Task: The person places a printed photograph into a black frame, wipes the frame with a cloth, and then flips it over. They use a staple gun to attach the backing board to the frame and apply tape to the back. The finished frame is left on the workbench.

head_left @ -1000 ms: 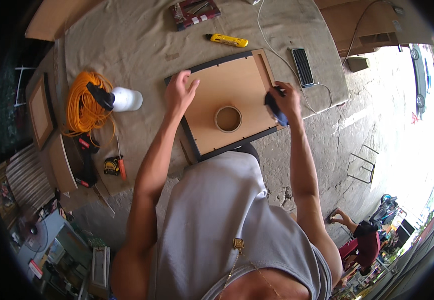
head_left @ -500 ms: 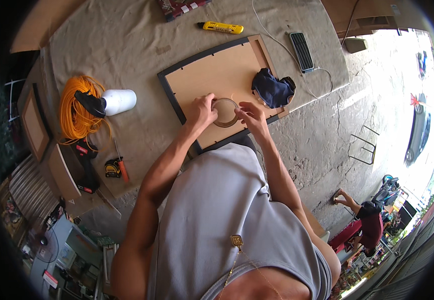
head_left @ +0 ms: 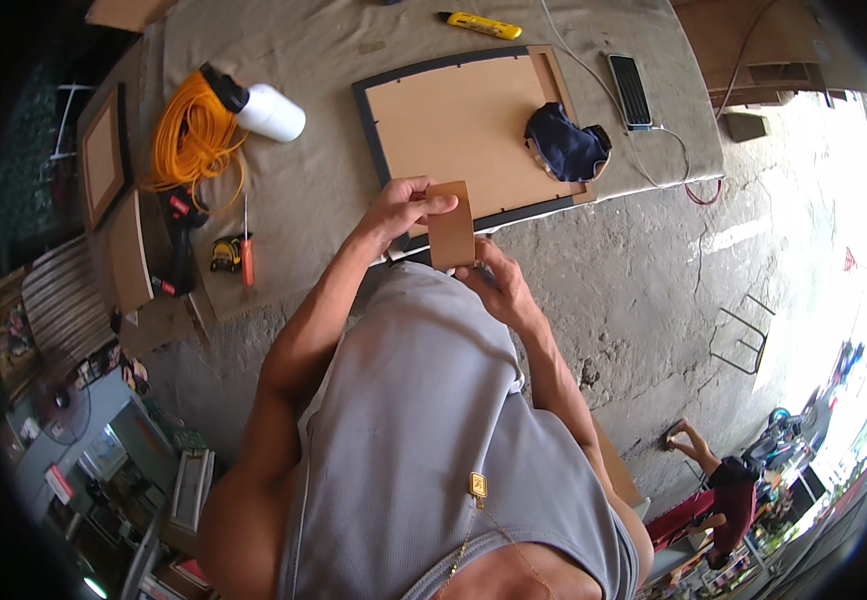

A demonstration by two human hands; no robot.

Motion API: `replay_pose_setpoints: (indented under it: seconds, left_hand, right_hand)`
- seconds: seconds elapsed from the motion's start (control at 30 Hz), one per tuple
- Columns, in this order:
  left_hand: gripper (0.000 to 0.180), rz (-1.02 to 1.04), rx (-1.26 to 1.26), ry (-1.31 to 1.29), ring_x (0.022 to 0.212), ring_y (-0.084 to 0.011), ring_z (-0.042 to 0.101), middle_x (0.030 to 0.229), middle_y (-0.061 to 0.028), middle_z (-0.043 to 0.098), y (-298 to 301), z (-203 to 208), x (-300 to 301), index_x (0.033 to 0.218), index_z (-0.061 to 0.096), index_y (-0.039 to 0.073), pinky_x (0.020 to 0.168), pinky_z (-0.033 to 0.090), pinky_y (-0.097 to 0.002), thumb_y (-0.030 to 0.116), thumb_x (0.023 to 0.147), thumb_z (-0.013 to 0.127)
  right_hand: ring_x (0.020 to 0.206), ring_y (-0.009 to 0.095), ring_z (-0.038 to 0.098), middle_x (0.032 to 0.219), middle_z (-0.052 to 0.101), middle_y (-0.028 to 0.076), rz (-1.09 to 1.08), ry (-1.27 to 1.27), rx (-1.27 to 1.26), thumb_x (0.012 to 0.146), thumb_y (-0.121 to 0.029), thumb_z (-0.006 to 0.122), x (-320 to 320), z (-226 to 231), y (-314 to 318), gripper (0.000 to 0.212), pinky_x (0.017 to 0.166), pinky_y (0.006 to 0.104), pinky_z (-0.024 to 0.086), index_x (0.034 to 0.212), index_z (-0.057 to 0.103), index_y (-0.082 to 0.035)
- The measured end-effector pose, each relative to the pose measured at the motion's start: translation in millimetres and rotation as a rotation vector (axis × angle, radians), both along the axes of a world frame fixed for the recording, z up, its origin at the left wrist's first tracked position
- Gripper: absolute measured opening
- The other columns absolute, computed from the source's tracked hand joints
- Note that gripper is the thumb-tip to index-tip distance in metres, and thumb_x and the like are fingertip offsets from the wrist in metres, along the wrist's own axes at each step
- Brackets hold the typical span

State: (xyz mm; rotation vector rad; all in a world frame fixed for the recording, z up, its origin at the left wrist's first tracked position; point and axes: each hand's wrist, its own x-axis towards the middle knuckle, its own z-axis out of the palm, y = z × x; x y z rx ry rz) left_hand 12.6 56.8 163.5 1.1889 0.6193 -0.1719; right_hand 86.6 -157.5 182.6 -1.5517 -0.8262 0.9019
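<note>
A roll of brown packing tape (head_left: 451,228) is between my hands, over the near edge of a picture frame lying face down. Its broad brown face is turned up, and I cannot tell how much of it is a pulled-out length. My left hand (head_left: 406,212) grips its upper end, thumb on top. Bent fingers of my right hand (head_left: 499,282) pinch at its lower end. Beneath lies the picture frame (head_left: 444,115), with a black border and tan backing board. A dark blue bunched cloth (head_left: 567,145) rests on its right side.
A yellow utility knife (head_left: 484,25) and a phone (head_left: 631,92) on a cable lie beyond the frame. Leftward are an orange cord coil (head_left: 192,130), a white bottle (head_left: 272,113), a cordless drill (head_left: 182,240), a tape measure (head_left: 226,254) and a screwdriver (head_left: 248,260). Another person (head_left: 729,500) is at lower right.
The tape roll has turned from showing its ring to showing its broad brown face, and has come nearer my body. My right hand has moved down to its lower end.
</note>
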Motion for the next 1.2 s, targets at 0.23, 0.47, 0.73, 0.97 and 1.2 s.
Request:
replay_pose_setpoints:
  seconds: [0.23, 0.47, 0.73, 0.97, 1.2]
  left_hand:
    - [0.015, 0.072, 0.591, -0.180, 0.058, -0.0081, 0.056, 0.066, 0.0000, 0.064, 1, 8, -37, 0.075, 0.071, 0.002, 0.053, 0.043, -0.0270, 0.014, 0.083, 0.076]
    - [0.017, 0.220, 0.940, -0.377, 0.059, -0.0184, 0.060, 0.066, -0.0076, 0.063, 71, 3, -4, 0.071, 0.069, 0.002, 0.052, 0.045, -0.0300, 0.014, 0.078, 0.079]
    - [0.024, 0.360, 1.447, -0.260, 0.090, -0.0244, 0.057, 0.098, -0.0060, 0.064, 166, -108, 42, 0.088, 0.075, 0.010, 0.080, 0.047, -0.0368, 0.026, 0.073, 0.082]
    - [0.020, 0.423, 1.316, -0.231, 0.098, -0.0230, 0.054, 0.112, -0.0045, 0.057, 172, -123, 43, 0.091, 0.076, 0.016, 0.081, 0.045, -0.0367, 0.024, 0.074, 0.081]
    - [0.012, 0.403, 1.239, -0.233, 0.098, -0.0208, 0.052, 0.102, -0.0024, 0.054, 178, -122, 48, 0.084, 0.077, 0.018, 0.078, 0.043, -0.0351, 0.023, 0.074, 0.081]
  right_hand:
    - [0.090, 0.027, 0.062, 0.097, 0.065, 0.010, 0.003, -0.036, -0.105, 0.084, -0.023, 0.075, -43, -16, 2, 0.031, 0.091, 0.0402, 0.042, 0.104, 0.063, -0.003]
    - [0.074, 0.029, 0.061, 0.076, 0.068, 0.011, -0.144, -0.202, -0.190, 0.084, -0.033, 0.073, -20, -28, 76, 0.032, 0.085, 0.0417, 0.044, 0.082, 0.066, -0.002]
    - [0.081, 0.028, 0.068, 0.087, 0.070, 0.017, -0.084, 0.053, -0.286, 0.085, -0.027, 0.073, 21, -42, 176, 0.035, 0.074, 0.0379, 0.052, 0.096, 0.062, 0.004]
    - [0.085, 0.024, 0.069, 0.089, 0.071, 0.016, -0.026, 0.129, -0.416, 0.087, -0.026, 0.071, 30, -34, 192, 0.034, 0.076, 0.0353, 0.053, 0.098, 0.063, 0.006]
    - [0.087, 0.023, 0.070, 0.092, 0.072, 0.016, -0.057, 0.216, -0.446, 0.088, -0.027, 0.071, 28, -28, 193, 0.037, 0.079, 0.0344, 0.053, 0.105, 0.062, 0.005]
